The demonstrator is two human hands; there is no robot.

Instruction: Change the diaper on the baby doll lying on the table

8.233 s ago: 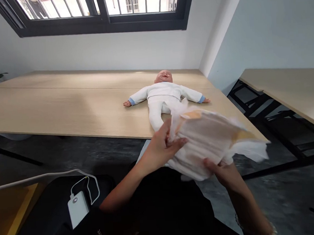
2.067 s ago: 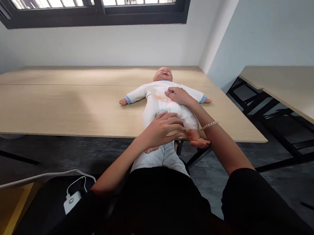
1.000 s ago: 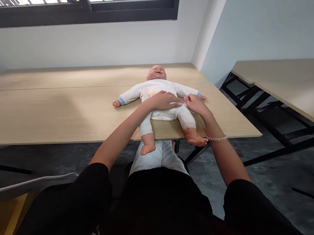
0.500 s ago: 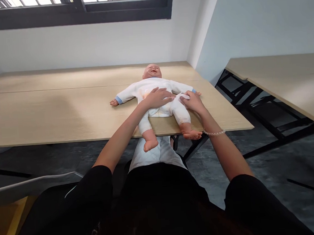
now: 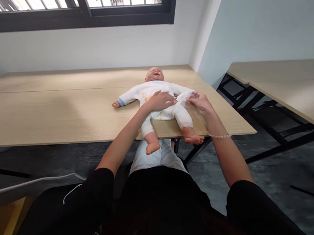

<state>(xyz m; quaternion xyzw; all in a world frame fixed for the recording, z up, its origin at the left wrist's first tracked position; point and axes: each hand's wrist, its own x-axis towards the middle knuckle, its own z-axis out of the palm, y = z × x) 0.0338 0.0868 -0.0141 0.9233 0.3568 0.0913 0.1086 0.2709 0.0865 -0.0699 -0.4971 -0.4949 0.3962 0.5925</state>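
A baby doll (image 5: pixel 154 75) in a white suit with blue cuffs lies on its back, its feet over the near edge of the table. My left hand (image 5: pixel 159 101) rests flat on its belly, fingers stretched out. At the doll's hip on the right, my right hand (image 5: pixel 200 102) pinches a thin, white, partly see-through strip of cloth (image 5: pixel 183 97), drawn out from the waist. I cannot make out whether this strip is part of the doll's clothing. The doll's hand on that side is hidden behind my right hand. Yellowish stains show on the white fabric.
The light wooden table (image 5: pixel 50 115) runs along the wall under a dark-framed window (image 5: pixel 132 16). Beyond a gap on the right stands another table (image 5: pixel 287 82) with black folding legs. A white tube or cable (image 5: pixel 37 181) passes at lower left.
My right hand has moved slightly right and outward, stretching the white strip away from the doll's hip. My left hand stays on the belly. The whole view has shifted a little.
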